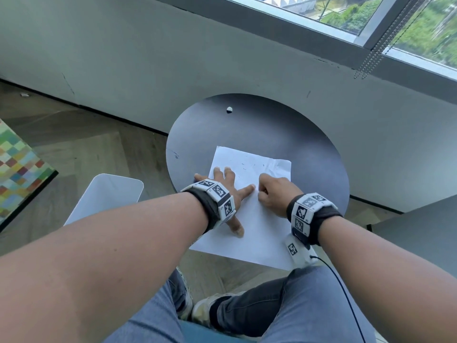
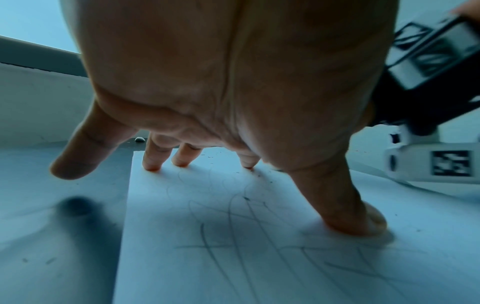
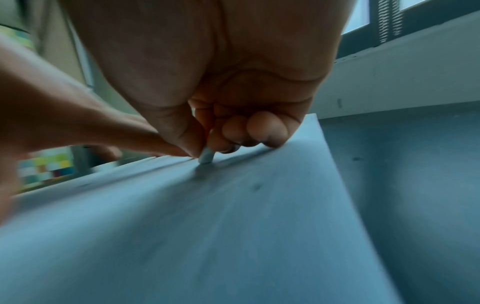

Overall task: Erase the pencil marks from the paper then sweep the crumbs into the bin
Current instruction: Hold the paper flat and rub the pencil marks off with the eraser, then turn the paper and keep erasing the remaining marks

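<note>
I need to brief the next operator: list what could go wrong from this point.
1. The paper overhangs the near edge of the table; hard rubbing with the eraser pinched in the right hand could crease or tear it, though the left hand presses it flat.
2. Crumbs lie loose; a careless sweep may miss the bin, which stands on the floor to the left.
3. Pencil marks under the left hand may be missed.

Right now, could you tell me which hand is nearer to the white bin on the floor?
Left. The left hand presses the paper's left edge, on the bin's side; the right hand works farther right.
</note>
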Demonstrator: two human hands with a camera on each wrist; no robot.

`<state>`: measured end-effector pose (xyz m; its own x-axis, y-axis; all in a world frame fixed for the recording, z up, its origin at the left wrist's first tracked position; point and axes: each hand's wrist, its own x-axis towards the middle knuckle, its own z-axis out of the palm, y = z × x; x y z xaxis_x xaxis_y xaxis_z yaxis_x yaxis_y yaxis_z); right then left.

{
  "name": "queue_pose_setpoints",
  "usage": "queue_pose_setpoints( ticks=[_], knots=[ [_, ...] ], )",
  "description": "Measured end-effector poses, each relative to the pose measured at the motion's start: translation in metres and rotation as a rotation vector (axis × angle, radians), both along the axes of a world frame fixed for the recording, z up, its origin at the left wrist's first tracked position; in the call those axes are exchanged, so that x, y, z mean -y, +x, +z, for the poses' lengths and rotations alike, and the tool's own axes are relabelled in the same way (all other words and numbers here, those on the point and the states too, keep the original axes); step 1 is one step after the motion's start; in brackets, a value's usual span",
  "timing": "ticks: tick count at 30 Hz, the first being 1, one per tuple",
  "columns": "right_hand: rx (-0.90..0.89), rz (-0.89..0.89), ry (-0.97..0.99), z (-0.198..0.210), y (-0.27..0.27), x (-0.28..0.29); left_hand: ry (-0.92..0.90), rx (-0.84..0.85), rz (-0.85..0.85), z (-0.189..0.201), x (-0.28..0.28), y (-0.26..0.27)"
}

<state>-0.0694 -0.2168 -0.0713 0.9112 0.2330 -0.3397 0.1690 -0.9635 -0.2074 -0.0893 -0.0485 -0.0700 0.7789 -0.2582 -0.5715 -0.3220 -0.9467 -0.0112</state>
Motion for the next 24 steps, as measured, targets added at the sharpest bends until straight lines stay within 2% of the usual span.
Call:
queue_pose_setpoints(
  ticks=[4, 11, 15, 17, 20, 22, 24],
  knots=[
    [0.007, -0.084, 0.022, 0.003, 0.013, -0.001, -0.007, -0.006, -0.011, 0.0, -0.002, 0.0],
    [-0.14, -0.018, 0.09, 0.008, -0.039, 0.017, -0.09, 0.046, 0.019, -0.012, -0.014, -0.006],
    [-0.211, -0.341, 0.48, 0.009, -0.05, 0.054, -0.175, 0.032, 0.054, -0.013, -0.02, -0.013],
    [-0.166, -0.47, 0.579, 0.012, -0.05, 0.065, -0.266, 0.038, 0.091, -0.01, -0.027, -0.014],
    [-0.059, -0.562, 0.518, 0.009, -0.044, 0.069, -0.372, 0.143, 0.22, -0.008, -0.043, -0.011],
    [-0.075, -0.582, 0.475, 0.007, -0.039, 0.061, -0.391, 0.188, 0.383, -0.009, -0.053, -0.006],
    [-0.096, -0.573, 0.464, 0.006, -0.034, 0.049, -0.464, 0.166, 0.505, -0.01, -0.059, -0.001]
  ],
)
